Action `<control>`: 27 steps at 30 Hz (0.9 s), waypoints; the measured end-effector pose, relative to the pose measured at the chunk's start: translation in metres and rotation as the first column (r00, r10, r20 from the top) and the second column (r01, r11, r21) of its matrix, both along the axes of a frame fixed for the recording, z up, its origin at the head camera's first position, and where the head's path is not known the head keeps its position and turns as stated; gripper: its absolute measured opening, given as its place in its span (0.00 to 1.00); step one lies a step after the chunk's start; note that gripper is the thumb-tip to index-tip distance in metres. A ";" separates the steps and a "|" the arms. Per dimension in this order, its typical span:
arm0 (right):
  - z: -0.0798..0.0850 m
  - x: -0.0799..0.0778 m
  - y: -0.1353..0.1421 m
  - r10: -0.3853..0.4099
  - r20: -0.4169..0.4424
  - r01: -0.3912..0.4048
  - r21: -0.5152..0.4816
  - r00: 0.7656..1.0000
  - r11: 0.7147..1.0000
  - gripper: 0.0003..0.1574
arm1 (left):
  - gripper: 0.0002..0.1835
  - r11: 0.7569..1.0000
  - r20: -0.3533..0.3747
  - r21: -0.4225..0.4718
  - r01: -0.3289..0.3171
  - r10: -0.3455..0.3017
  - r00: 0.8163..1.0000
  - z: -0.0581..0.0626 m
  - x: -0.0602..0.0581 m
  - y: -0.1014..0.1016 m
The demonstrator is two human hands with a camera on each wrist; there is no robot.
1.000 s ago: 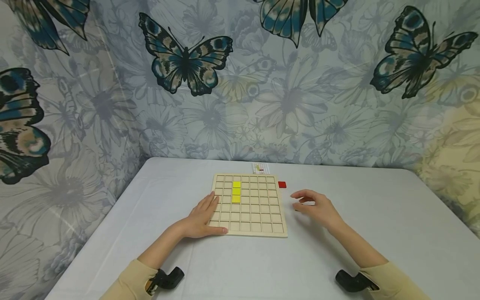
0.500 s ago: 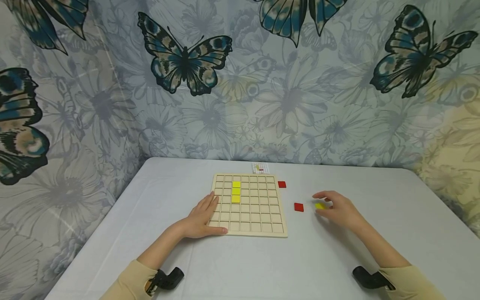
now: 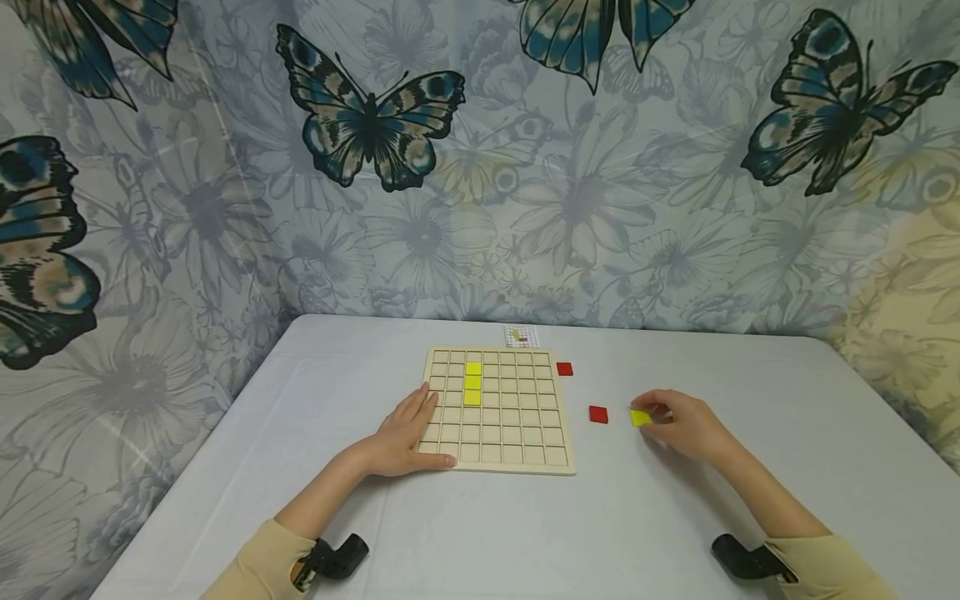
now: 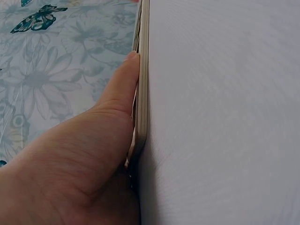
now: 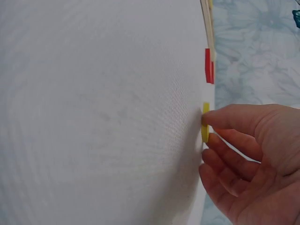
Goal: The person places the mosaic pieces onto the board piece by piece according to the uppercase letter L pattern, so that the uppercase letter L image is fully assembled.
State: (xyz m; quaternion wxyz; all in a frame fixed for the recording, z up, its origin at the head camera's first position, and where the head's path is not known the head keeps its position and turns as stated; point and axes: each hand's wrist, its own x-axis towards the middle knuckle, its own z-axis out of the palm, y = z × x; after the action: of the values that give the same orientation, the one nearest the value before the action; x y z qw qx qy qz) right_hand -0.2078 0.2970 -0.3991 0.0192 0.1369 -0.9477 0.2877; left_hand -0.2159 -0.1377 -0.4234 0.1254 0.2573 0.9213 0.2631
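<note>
A wooden grid board (image 3: 510, 433) lies on the white table, with several yellow tiles (image 3: 472, 383) in one column of its squares. My left hand (image 3: 401, 436) rests on the board's left edge with fingers extended, and its thumb (image 4: 121, 84) lies along the near edge. To the right of the board, my right hand (image 3: 686, 423) pinches a loose yellow tile (image 3: 641, 417) between thumb and fingers at the tabletop. The right wrist view shows that tile (image 5: 205, 129) edge-on beside the thumb. A red tile (image 3: 598, 414) lies between the board and my right hand.
Another red tile (image 3: 565, 369) lies by the board's upper right edge. Behind the board is a small card (image 3: 521, 337) printed with a coloured grid. A butterfly-patterned cloth (image 3: 480, 208) hangs behind the white table (image 3: 750, 400).
My right hand has moved right, away from the board, uncovering the nearer red tile, and its fingers have closed on the loose yellow tile. My left hand has stayed in place.
</note>
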 end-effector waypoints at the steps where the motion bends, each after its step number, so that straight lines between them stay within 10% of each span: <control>1: 0.000 0.000 0.000 -0.001 -0.002 0.001 0.002 1.000 1.000 0.19 | 0.58 1.000 -0.001 0.001 0.001 -0.001 1.000 0.000 0.000 0.000; 27: 0.000 0.003 0.002 -0.038 0.009 0.038 0.003 0.999 0.999 0.20 | 0.58 1.000 0.009 -0.006 -0.011 0.011 1.000 -0.001 0.000 -0.001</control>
State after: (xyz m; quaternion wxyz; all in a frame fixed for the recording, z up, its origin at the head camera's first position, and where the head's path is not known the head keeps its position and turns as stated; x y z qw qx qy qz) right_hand -0.2049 0.2986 -0.3989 0.0202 0.1175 -0.9505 0.2868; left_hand -0.2160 -0.1383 -0.4246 0.1291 0.2508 0.9228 0.2624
